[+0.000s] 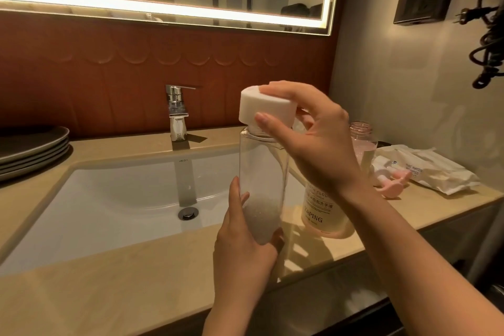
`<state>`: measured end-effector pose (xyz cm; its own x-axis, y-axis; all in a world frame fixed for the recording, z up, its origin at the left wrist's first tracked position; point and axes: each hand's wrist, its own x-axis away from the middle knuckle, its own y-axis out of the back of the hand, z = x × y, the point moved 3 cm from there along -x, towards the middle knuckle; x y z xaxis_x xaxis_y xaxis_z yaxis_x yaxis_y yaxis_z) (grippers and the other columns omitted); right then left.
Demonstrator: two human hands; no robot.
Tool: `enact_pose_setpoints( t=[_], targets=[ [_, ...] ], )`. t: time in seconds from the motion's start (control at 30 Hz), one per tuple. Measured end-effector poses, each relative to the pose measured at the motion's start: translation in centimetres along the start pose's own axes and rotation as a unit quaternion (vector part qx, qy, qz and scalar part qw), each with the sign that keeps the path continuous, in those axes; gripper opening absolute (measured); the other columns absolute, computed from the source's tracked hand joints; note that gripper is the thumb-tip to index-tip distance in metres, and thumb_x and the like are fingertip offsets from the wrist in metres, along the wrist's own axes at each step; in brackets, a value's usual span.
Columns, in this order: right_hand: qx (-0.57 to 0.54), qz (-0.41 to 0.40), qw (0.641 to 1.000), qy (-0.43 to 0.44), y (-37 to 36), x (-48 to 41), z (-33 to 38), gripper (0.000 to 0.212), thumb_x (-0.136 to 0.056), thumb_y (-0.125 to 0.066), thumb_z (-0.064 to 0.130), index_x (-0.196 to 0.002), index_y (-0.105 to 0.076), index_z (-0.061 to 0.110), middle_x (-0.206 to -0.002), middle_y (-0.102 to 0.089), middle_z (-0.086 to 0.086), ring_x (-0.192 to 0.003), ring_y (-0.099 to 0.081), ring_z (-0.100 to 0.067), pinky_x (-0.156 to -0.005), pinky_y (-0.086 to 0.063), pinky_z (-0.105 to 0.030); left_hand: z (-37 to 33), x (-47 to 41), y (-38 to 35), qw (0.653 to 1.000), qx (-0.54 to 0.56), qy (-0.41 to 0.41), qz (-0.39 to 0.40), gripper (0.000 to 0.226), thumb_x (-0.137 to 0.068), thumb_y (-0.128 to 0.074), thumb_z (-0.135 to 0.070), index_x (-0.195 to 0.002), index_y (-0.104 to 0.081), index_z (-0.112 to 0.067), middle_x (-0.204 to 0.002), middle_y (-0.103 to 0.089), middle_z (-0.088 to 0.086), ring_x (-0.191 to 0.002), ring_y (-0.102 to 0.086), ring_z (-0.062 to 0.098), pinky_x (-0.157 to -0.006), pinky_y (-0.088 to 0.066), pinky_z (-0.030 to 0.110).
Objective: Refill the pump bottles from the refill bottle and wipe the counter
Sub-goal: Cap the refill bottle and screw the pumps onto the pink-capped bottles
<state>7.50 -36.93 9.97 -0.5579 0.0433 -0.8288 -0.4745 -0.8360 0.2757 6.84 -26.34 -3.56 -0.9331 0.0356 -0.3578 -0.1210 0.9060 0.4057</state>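
A tall clear refill bottle is held upright above the counter's front edge, with a little cloudy liquid at its bottom. My left hand grips its lower part. My right hand curls its fingers round the white cap sitting on the bottle's neck. Behind my right wrist stands a pump bottle with yellowish liquid and a printed label. Farther back, a pink-tinted bottle stands with its neck open. A pink pump head lies on the counter next to it.
A white sink with a chrome faucet fills the beige counter. Grey stacked plates sit at the left. A pack of wet wipes lies at the right by the wall. A hair dryer cord hangs above.
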Motion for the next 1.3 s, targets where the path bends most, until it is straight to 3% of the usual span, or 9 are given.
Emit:
enact_pose_setpoints(
  t=[0.23,0.43,0.6,0.77,0.9,1.03,1.17,1.23,1.3],
  targets=[
    [-0.042,0.017,0.999,-0.018,-0.1,-0.3,-0.5,0.035,-0.081,-0.068,0.027,-0.114,-0.063,0.02,-0.117,-0.06,0.004,-0.109,-0.055,-0.01,-0.08,-0.051,-0.013,-0.1,0.0,0.3,1.0,-0.002,-0.004,0.007,0.108,-0.074,-0.077,-0.028,-0.144,0.004,-0.045,-0.145,-0.037,-0.016,-0.132,-0.037,0.01,-0.107,-0.031,0.027],
    [0.021,0.005,1.0,-0.007,-0.2,-0.3,-0.4,0.04,-0.073,-0.07,0.045,-0.11,-0.062,0.029,-0.113,-0.059,0.009,-0.108,-0.055,-0.015,-0.079,-0.056,-0.03,-0.3,0.1,0.3,1.0,-0.005,-0.003,0.005,0.109,-0.073,-0.077,-0.031,-0.143,0.004,-0.046,-0.145,-0.036,-0.017,-0.132,-0.036,0.01,-0.107,-0.031,0.028],
    [0.105,-0.069,0.991,0.049,-0.1,0.5,0.0,0.041,-0.077,-0.058,0.055,-0.106,-0.065,0.027,-0.102,-0.059,0.01,-0.096,-0.049,-0.015,-0.071,-0.039,-0.01,-0.1,0.0,0.1,1.0,-0.01,0.001,0.003,0.109,-0.073,-0.078,-0.032,-0.142,0.005,-0.047,-0.145,-0.034,-0.018,-0.133,-0.036,0.011,-0.107,-0.032,0.029],
    [0.017,-0.139,0.99,0.013,0.7,0.5,0.3,0.026,-0.084,-0.049,0.048,-0.098,-0.062,0.03,-0.095,-0.06,0.015,-0.096,-0.052,-0.012,-0.076,-0.044,-0.022,0.1,0.0,0.1,1.0,-0.016,-0.004,-0.005,0.109,-0.071,-0.078,-0.034,-0.142,0.003,-0.048,-0.143,-0.037,-0.019,-0.131,-0.039,0.012,-0.107,-0.034,0.03],
    [-0.05,-0.036,0.995,-0.075,-0.3,0.0,-0.3,0.044,-0.086,-0.044,0.05,-0.122,-0.054,0.028,-0.115,-0.056,0.013,-0.106,-0.052,-0.003,-0.078,-0.046,-0.016,0.0,0.0,0.2,1.0,-0.007,-0.005,-0.001,0.109,-0.071,-0.079,-0.031,-0.142,0.002,-0.047,-0.143,-0.038,-0.018,-0.131,-0.039,0.011,-0.107,-0.032,0.029],
    [-0.118,-0.051,0.988,-0.083,-0.5,0.7,-0.6,0.041,-0.088,-0.041,0.037,-0.121,-0.054,0.015,-0.101,-0.055,0.015,-0.089,-0.053,0.011,-0.062,-0.043,-0.008,-0.2,0.1,0.2,1.0,-0.011,-0.008,-0.003,0.108,-0.071,-0.079,-0.033,-0.136,0.005,-0.054,-0.142,-0.038,-0.02,-0.13,-0.039,0.01,-0.106,-0.034,0.028],
    [-0.126,-0.085,0.982,-0.11,0.0,0.8,-1.2,0.038,-0.083,-0.049,0.04,-0.114,-0.055,0.02,-0.105,-0.059,0.011,-0.098,-0.056,0.0,-0.072,-0.048,-0.015,0.0,0.1,0.2,1.0,-0.008,-0.005,-0.006,0.107,-0.072,-0.078,-0.033,-0.138,0.004,-0.052,-0.142,-0.038,-0.02,-0.129,-0.039,0.009,-0.105,-0.034,0.026],
    [-0.123,-0.023,0.983,-0.135,-0.3,0.5,-1.3,0.048,-0.078,-0.055,0.045,-0.121,-0.05,0.025,-0.119,-0.057,0.006,-0.108,-0.054,-0.008,-0.08,-0.051,-0.02,0.0,0.0,0.2,1.0,0.0,0.002,-0.003,0.107,-0.072,-0.078,-0.032,-0.141,0.002,-0.05,-0.142,-0.037,-0.02,-0.13,-0.038,0.009,-0.106,-0.033,0.027],
    [-0.136,0.042,0.979,-0.143,-0.8,0.3,-1.1,0.055,-0.077,-0.067,0.042,-0.125,-0.046,0.025,-0.12,-0.053,0.005,-0.105,-0.055,-0.01,-0.073,-0.053,-0.019,-0.1,0.0,0.2,1.0,0.001,0.01,0.002,0.108,-0.072,-0.078,-0.031,-0.141,0.003,-0.05,-0.144,-0.036,-0.019,-0.132,-0.036,0.01,-0.107,-0.032,0.029]
  ],
)
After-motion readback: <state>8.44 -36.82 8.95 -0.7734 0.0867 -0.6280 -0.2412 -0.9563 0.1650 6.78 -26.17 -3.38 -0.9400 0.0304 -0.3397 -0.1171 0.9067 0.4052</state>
